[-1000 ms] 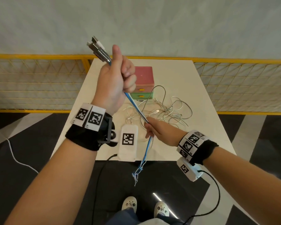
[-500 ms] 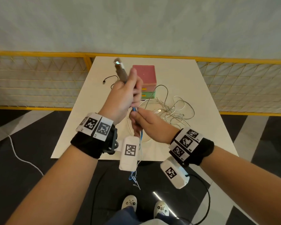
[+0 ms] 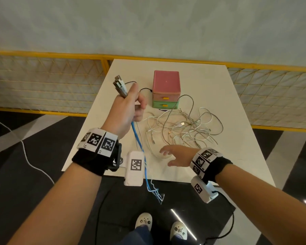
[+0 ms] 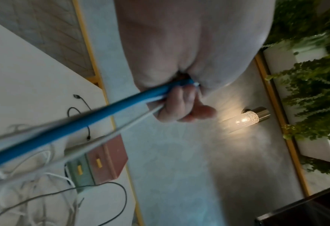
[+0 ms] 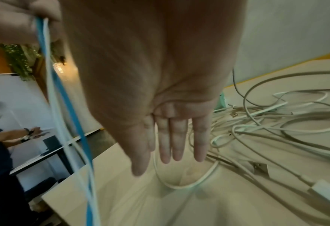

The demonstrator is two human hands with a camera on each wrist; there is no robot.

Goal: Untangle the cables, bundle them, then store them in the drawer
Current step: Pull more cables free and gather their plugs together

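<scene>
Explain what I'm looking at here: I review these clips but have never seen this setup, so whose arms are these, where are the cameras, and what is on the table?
No machine: a person works with bare hands, wearing one camera on the head and one on each wrist, with marker-printed bands. The head view looks down at a white table. The wrist views look along each palm. The left hand grips a folded blue cable, its metal plugs sticking up and its loose end hanging past the table edge. The right hand is open, holding nothing, over the table near a tangle of white and grey cables. Behind them stands a small drawer unit, pink and green, drawers closed, beside a thin black cable.
</scene>
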